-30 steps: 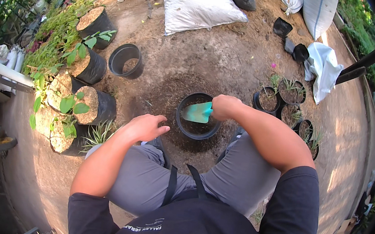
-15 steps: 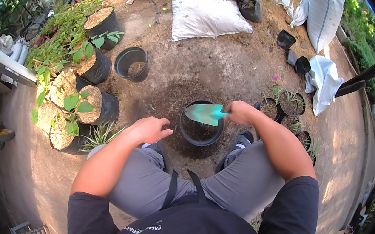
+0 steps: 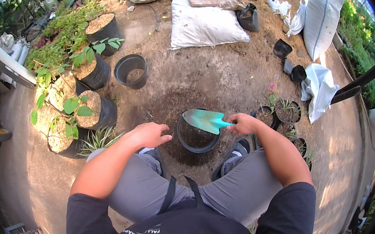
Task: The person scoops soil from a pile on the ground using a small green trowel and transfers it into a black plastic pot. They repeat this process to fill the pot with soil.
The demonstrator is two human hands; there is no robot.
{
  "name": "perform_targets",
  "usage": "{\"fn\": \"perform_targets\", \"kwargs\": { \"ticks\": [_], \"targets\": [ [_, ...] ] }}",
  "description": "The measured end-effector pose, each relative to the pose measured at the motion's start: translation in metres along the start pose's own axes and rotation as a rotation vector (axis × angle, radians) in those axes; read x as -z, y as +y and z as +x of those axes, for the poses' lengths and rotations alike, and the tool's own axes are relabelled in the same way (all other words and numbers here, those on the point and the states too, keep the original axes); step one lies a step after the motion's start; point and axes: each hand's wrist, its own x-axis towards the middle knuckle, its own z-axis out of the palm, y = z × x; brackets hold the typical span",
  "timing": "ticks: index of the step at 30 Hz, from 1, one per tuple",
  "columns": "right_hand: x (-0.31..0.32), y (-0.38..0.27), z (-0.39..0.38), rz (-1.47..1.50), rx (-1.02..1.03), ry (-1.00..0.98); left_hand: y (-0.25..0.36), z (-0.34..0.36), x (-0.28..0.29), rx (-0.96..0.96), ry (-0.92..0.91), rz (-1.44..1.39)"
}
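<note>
A turquoise hand trowel [image 3: 204, 120] is gripped by its handle in my right hand [image 3: 243, 123]. Its blade points left and lies above the far part of a round black pot [image 3: 196, 149] on the ground between my feet. Dark soil shows inside that pot, partly covered by the blade. My left hand [image 3: 150, 135] hovers left of the pot over my knee, its fingers loosely apart and holding nothing.
Another black pot [image 3: 131, 71] stands ahead to the left. Black bags with leafy plants [image 3: 101, 111] line the left side. Small potted plants [image 3: 286, 112] stand at right. A white sack [image 3: 211, 25] lies ahead, and a tall white sack [image 3: 320, 26] stands far right.
The whole scene sits slightly lower in the picture. My right hand still holds the trowel over the pot, its blade turned a little. My left hand stays nearly in place.
</note>
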Motion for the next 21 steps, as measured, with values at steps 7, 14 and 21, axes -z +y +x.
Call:
{"fn": "perform_targets", "kwargs": {
  "ticks": [7, 14, 21],
  "targets": [
    [0.001, -0.002, -0.004, 0.035, 0.011, -0.09, 0.002, -0.003, 0.001, 0.004, -0.026, 0.019],
    [0.026, -0.038, -0.002, 0.734, 0.207, 0.334, 0.01, -0.007, 0.006, 0.024, -0.098, 0.044],
    [0.029, -0.036, -0.002, -0.03, -0.076, 0.174, 0.011, -0.009, 0.005, 0.001, -0.058, 0.074]
  ]
}}
